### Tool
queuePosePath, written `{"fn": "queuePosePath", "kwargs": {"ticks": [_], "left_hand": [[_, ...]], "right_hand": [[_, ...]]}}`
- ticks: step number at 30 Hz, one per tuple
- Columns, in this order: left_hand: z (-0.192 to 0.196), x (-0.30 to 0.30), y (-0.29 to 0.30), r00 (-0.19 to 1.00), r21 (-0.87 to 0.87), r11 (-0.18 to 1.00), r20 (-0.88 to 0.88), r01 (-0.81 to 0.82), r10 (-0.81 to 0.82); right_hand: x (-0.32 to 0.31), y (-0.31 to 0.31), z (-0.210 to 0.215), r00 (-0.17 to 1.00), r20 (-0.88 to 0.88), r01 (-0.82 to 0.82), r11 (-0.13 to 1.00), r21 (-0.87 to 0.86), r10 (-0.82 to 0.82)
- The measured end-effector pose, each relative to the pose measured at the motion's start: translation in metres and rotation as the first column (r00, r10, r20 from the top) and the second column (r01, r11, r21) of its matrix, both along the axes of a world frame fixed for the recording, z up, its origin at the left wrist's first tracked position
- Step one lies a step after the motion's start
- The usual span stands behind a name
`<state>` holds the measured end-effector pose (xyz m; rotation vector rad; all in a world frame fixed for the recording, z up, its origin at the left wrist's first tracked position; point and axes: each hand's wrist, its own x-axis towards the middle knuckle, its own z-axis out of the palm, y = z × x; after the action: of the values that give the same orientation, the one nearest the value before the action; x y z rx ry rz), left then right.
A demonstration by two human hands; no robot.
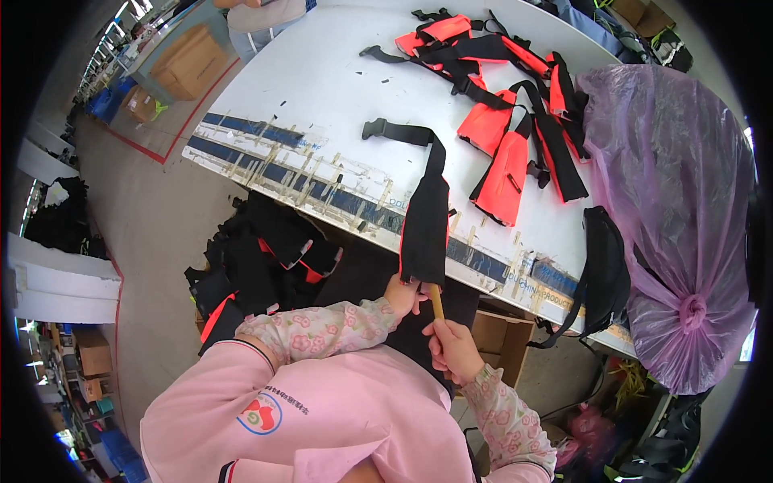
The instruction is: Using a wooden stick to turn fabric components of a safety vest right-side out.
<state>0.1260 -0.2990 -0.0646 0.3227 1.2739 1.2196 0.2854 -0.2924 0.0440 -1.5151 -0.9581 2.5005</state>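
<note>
A long black fabric piece [424,229] with a thin orange edge hangs over the front edge of the table. From its far end runs a black webbing strap [411,133] with a plastic buckle. My left hand [404,296] is closed on the near end of this fabric piece. In my right hand [455,351] is a thin tan stick [436,306], gripped by its lower end. The stick's upper tip meets the fabric's near end beside my left fingers; whether it goes inside is hidden.
Several orange and black strapped pieces [503,177] lie across the table [322,88]. At the right stand a black waist bag [604,274] and a large tied purple plastic bag [668,201]. Black pieces [258,258] are heaped below the table's left side. A person [262,24] stands beyond it.
</note>
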Motion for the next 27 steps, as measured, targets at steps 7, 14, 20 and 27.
{"fn": "queuePosePath", "kwargs": {"ticks": [7, 14, 20, 27], "left_hand": [[0.002, 0.007, 0.002, 0.993, 0.035, 0.997, -0.087, -0.071, 0.074], [-0.002, 0.004, 0.001, 0.99, -0.052, 0.996, -0.113, 0.078, -0.084], [0.002, 0.003, 0.004, 1.0, -0.047, 0.999, -0.002, -0.024, 0.024], [0.014, 0.004, 0.007, 0.993, 0.055, 0.994, 0.081, -0.09, 0.086]], "right_hand": [[-0.037, 0.015, -0.027, 0.99, -0.087, 0.112, 0.992, 0.06, -0.107], [-0.024, 0.026, -0.046, 0.921, -0.358, 0.112, 0.984, -0.136, -0.154], [-0.021, -0.01, -0.009, 0.959, -0.263, 0.089, 0.993, -0.075, -0.106], [-0.005, -0.048, 0.011, 0.901, -0.216, 0.318, 0.91, -0.266, -0.377]]}}
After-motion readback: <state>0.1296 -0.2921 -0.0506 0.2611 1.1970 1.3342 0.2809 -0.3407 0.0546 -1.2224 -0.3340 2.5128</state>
